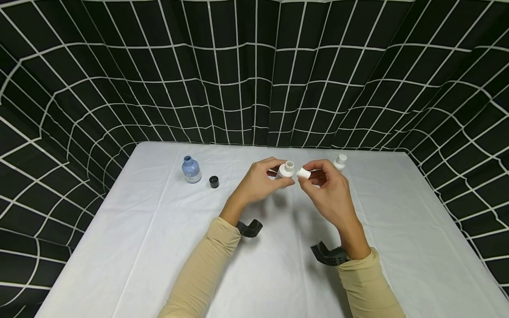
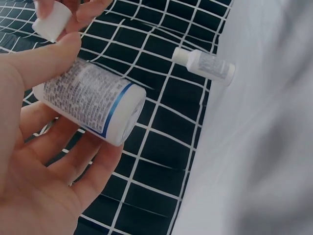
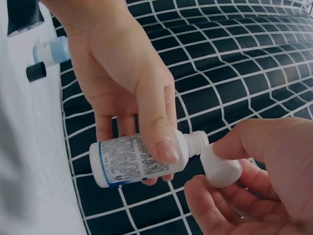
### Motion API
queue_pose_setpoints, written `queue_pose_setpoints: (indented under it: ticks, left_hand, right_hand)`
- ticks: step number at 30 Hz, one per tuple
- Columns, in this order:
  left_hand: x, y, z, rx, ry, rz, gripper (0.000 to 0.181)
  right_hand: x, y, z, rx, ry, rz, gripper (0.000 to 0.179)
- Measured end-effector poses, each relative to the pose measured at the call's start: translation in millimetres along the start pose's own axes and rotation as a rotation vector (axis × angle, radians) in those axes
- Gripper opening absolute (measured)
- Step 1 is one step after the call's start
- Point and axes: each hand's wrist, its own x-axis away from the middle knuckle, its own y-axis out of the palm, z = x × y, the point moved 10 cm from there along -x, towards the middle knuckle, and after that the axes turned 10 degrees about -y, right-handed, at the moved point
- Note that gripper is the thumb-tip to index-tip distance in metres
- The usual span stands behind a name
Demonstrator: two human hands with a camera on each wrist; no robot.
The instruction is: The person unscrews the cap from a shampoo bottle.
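My left hand [image 1: 260, 179] grips a small white bottle [image 3: 132, 159] with printed text and a blue stripe, held above the table. Its threaded neck [image 3: 196, 143] is uncovered and points toward my right hand. Between thumb and fingers my right hand [image 1: 329, 190] pinches a white cap [image 3: 221, 167], close beside the bottle's mouth and off the threads. In the left wrist view the cap [image 2: 53, 22] shows at the upper left, and the bottle [image 2: 90, 98] lies across the left fingers. Whether the cap touches the neck's rim cannot be told.
A blue bottle [image 1: 191, 170] without a lid stands on the left of the white-covered table [image 1: 159, 247], with a black cap [image 1: 214, 181] beside it. Behind my right hand stands another white bottle [image 1: 340, 161], capped. Black grid-patterned cloth [image 1: 254, 79] surrounds the table's back and sides.
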Motion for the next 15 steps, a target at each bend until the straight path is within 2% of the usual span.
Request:
queue_pose_setpoints:
  ticks: [4, 8, 11, 15]
  left_hand:
    - [-2.6, -7.6, -2.6, 0.008, -0.008, 0.053, 0.041]
    - [-3.9, -18.2, -4.1, 0.015, -0.006, 0.134, 0.043]
    - [-3.6, -27.9, -5.7, 0.027, -0.015, 0.195, 0.045]
    - [-1.2, -44.1, -10.5, 0.015, -0.048, 0.277, 0.046]
  right_hand:
    - [0.6, 6.5, 7.7, -0.072, 0.049, -0.027, 0.028]
    - [-1.2, 14.4, 13.0, -0.126, 0.058, -0.035, 0.036]
    - [-4.7, 18.9, 11.2, -0.075, 0.013, -0.039, 0.038]
    - [-12.1, 25.7, 7.6, 0.041, -0.043, -0.059, 0.031]
